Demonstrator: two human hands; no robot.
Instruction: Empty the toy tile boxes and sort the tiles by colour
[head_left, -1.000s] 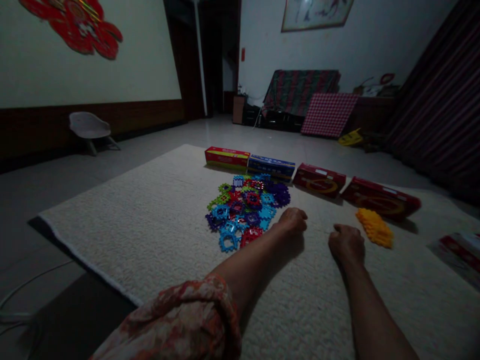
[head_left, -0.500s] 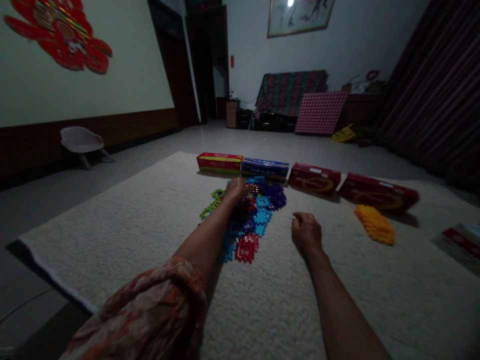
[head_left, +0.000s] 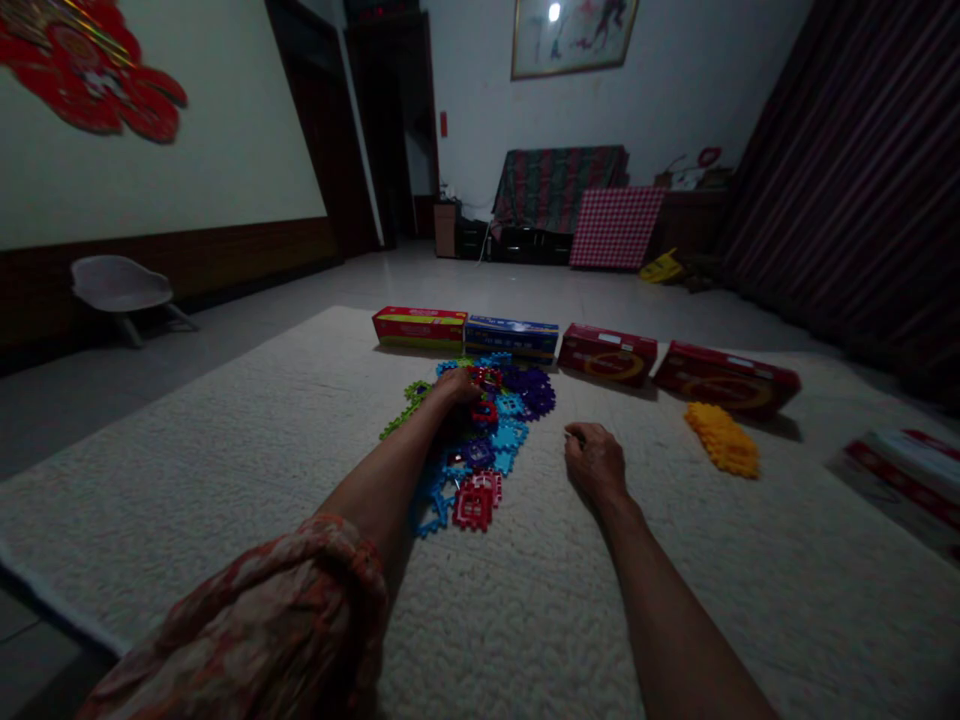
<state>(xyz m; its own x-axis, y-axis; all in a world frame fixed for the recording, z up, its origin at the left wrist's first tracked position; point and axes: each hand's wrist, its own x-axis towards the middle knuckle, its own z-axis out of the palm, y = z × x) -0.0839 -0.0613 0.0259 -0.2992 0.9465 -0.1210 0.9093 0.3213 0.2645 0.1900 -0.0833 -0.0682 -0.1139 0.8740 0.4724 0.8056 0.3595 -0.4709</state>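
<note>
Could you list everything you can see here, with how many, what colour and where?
Toothed pieces: many, mixed colours, piled mid-mat
Orange pieces: several, orange, mat's right side
Red-and-yellow-green box: one, row's left end
Blue box: one, beside it
Dark red boxes: two, row's right half
Red-and-white box: one, right edge
Mat: one, cream, floor
Chair: one, pale, left
Ornament: one, red, left wall
Framed picture: one, pale, far wall
Curtain: dark purplish, right
Left hand: one, at pile
Right hand: one, right of pile

Two hands [head_left: 456, 388] [head_left: 596, 462], two piles [head_left: 478, 453] [head_left: 721, 438], five boxes [head_left: 420, 328] [head_left: 511, 338] [head_left: 607, 355] [head_left: 726, 378] [head_left: 907, 462], one chair [head_left: 124, 286] and one picture [head_left: 574, 40] are showing; piled pieces [head_left: 474, 505] are overlapping uncountably.
</note>
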